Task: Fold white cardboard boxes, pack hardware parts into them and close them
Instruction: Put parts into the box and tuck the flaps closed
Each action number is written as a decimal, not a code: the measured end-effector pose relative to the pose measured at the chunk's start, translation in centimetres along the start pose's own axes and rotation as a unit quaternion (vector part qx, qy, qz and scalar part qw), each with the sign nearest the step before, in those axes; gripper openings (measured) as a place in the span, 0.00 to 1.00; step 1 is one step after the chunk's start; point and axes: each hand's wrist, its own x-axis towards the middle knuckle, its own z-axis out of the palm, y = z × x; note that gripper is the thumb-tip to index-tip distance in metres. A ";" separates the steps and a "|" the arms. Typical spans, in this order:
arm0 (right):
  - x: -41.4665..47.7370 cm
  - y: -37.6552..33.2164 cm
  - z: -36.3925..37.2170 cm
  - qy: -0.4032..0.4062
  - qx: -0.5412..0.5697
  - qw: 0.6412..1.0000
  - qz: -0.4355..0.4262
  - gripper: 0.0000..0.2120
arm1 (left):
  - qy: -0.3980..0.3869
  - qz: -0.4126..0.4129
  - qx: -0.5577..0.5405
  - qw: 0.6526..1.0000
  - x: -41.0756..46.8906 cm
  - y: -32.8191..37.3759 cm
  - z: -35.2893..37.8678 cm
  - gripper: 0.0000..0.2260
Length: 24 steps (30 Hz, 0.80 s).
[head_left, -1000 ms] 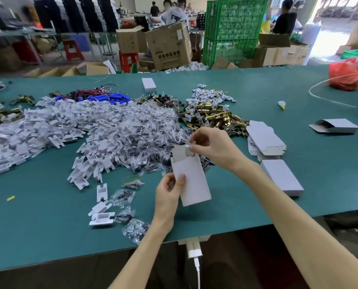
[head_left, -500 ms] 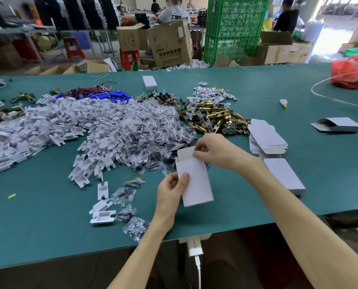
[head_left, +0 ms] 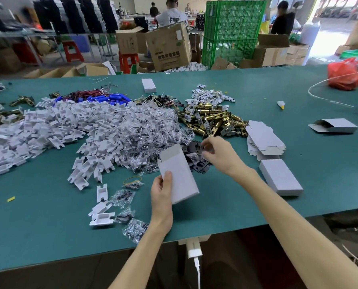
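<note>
This workshop's green worktop point(head_left: 48, 226) is heaped with loose parts. The box point(head_left: 179, 178) is held tilted just above it, open end pointing away from me, top flap standing up. My left hand point(head_left: 161, 197) grips the box's lower left edge, thumb pressed on its face.

What has changed is my right hand point(head_left: 219, 155). A moment ago it was working the box's top flap. Now it has let go and sits just right of the open end, over the dark plates point(head_left: 196, 161) lying there. Its fingers are curled and blurred, so I cannot tell whether they have pinched a plate yet.

I take this as folding finished and packing begun: the open end is ready to take parts. The brass latches point(head_left: 211, 119) lie beyond the box to its right. The flat blanks point(head_left: 263, 140) and a closed box point(head_left: 280, 176) lie further right.
</note>
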 end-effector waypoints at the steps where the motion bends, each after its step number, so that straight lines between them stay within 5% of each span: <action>1: -0.1 0.6 0.9 -0.023 -0.016 1.000 0.012 0.14 | 0.004 -0.002 -0.004 1.000 0.0 0.0 0.0 0.15; 4: -0.8 1.8 3.5 -0.068 -0.020 0.996 0.050 0.20 | -0.002 -0.004 0.004 1.000 0.0 -0.2 0.0 0.14; 9: -1.2 1.9 5.7 0.006 -0.031 0.997 0.070 0.15 | -0.020 0.023 0.019 0.999 -0.3 -0.2 0.3 0.20; 24: -1.8 0.6 6.0 0.023 -0.213 0.977 0.003 0.11 | -0.045 0.053 0.049 0.996 -0.7 -0.2 0.4 0.21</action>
